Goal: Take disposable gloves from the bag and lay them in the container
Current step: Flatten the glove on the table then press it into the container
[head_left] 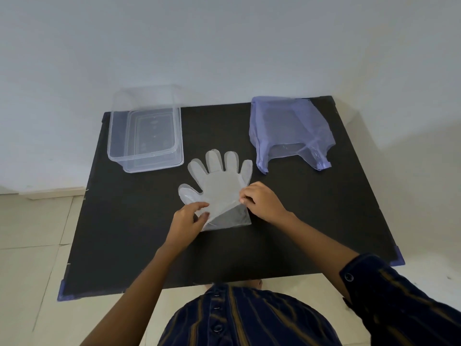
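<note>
Nearest to us, both forearms reach out over a dark table (124,245), and our left hand (185,219) pinches the near-left corner of a clear disposable glove (219,187) at its cuff while our right hand (262,199) nips the cuff's right edge between thumb and fingertips; both hands are closed on the film, set a little apart across the width of the cuff. The glove lies flat at the table's middle, fingers fanned away from us, and near the cuff one layer looks peeled back from another (whether this is one glove or several stuck together, we cannot tell). We judge the film to be almost weightless, limp and clingy, likely to fold on itself or cling to the skin, so the cuff edge, where the layers open, seems the sensible place to take hold, with a light pinch and not a pull. Beyond, to the far left, the clear container (146,136) stands open and looks empty. To the far right the pale violet bag (287,131) sits slumped, its mouth toward us, well apart from the container.
</note>
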